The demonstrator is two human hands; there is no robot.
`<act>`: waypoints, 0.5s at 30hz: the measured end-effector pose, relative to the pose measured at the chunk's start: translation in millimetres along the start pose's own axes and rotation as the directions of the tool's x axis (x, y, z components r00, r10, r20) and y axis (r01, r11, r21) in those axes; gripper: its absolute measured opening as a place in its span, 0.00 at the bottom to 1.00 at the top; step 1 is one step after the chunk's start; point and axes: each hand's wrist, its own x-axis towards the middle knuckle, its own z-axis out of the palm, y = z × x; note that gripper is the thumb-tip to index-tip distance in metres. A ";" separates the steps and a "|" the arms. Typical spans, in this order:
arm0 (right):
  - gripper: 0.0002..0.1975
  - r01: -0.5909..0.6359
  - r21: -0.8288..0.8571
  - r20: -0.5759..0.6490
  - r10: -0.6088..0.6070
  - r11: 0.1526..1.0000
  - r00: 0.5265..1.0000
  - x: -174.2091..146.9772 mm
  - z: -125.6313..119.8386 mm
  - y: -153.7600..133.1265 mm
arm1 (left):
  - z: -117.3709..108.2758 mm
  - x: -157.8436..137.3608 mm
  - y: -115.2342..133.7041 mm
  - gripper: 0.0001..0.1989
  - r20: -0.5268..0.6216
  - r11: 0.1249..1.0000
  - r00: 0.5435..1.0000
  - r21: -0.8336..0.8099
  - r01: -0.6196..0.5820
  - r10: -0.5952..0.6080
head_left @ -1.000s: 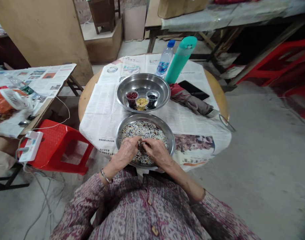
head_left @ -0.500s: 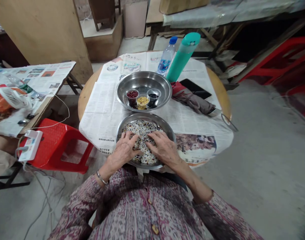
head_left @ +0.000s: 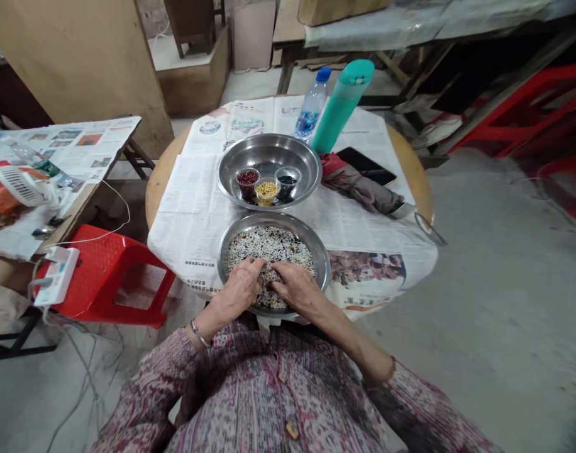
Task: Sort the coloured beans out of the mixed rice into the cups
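A steel basin (head_left: 323, 251) near the table's front edge holds a mix of white rice and dark, yellow and red beans (head_left: 269, 242). Inside it, my left hand (head_left: 243, 284) has its fingers drawn together, tips down in the grain. Close beside it, my right hand (head_left: 298, 288) is curled too, thumb and forefinger brought near each other over the mix. Whatever the fingertips hold is too small to make out. Behind stands a second steel basin (head_left: 231, 167) with three clear cups: red beans (head_left: 247, 178), yellow beans (head_left: 266, 189) and black beans (head_left: 287, 180).
Newspaper (head_left: 175, 233) covers the round table. Behind the far basin stand a water bottle (head_left: 311, 104) and a teal bottle (head_left: 343, 107). A folded umbrella (head_left: 363, 189) and a dark tablet (head_left: 366, 165) lie right. At left is a red stool (head_left: 104, 270) with a power strip (head_left: 59, 277).
Both hands have pulled back toward me in the near basin, and their spread fingers have closed in. More of the grain at the far side shows now.
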 end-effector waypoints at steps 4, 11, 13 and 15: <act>0.15 -0.036 0.061 -0.059 0.040 0.997 0.997 15.0 0.8 -0.7 | 5.0 12.0 -10.0 0.20 -0.119 1.000 0.993 -0.011 -0.027 0.026; 0.14 -0.001 0.037 -0.255 0.010 0.999 0.967 35.3 -19.0 3.5 | -9.7 43.1 -12.7 0.10 -0.211 0.998 0.976 -0.023 -0.065 0.058; 0.14 -0.018 -0.024 -0.258 0.012 1.000 0.966 39.9 -25.2 5.6 | -13.6 51.1 -14.4 0.10 -0.217 0.999 0.975 0.029 -0.042 0.047; 0.16 -0.040 -0.097 -0.252 0.014 0.994 0.968 45.0 -27.9 7.6 | -15.6 58.7 -16.2 0.12 -0.205 0.996 0.977 0.088 -0.035 0.052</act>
